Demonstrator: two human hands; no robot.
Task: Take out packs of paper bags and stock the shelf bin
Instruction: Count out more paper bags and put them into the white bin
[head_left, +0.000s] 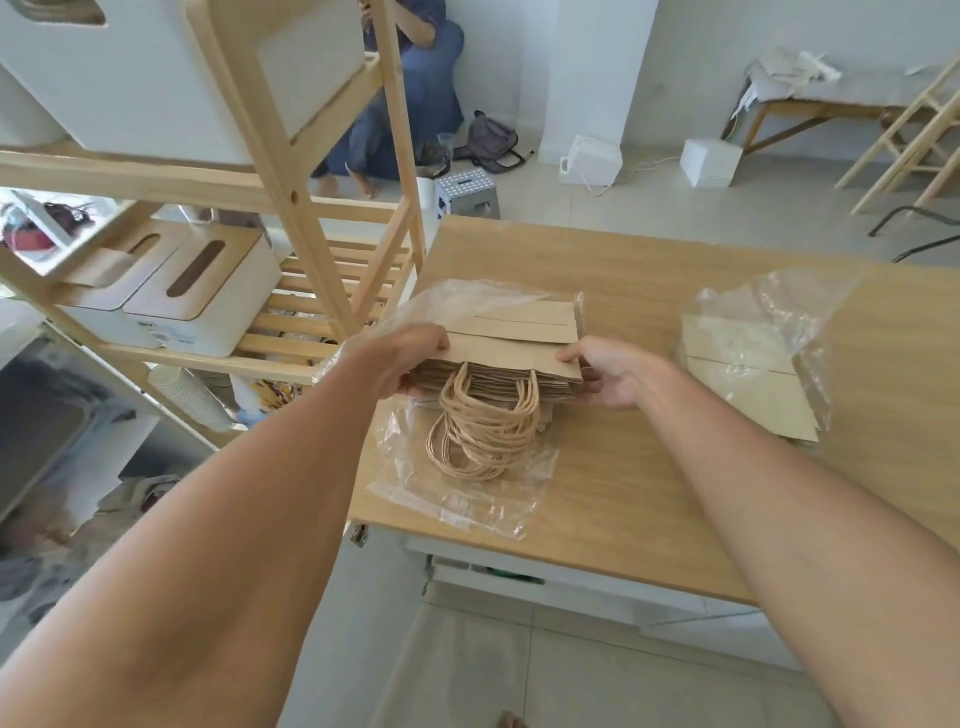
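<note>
A stack of brown paper bags (514, 343) lies half out of its clear plastic wrapper (467, 493) at the left end of the wooden table (649, 493). Their twisted paper handles (483, 431) hang toward me over the wrapper. My left hand (410, 358) grips the stack's left edge. My right hand (608, 371) grips its right edge. A second pack of paper bags (753, 374), still in plastic, lies to the right on the table. White bins with wooden lids (197, 291) stand on the wooden shelf (291, 208) at the left.
A large white bin (156, 78) sits on the upper shelf. A person in blue (415, 93) crouches on the floor behind the shelf, beside a grey bag (491, 140) and a small stool (465, 189). White boxes (709, 161) and a further table (831, 98) stand at the back right.
</note>
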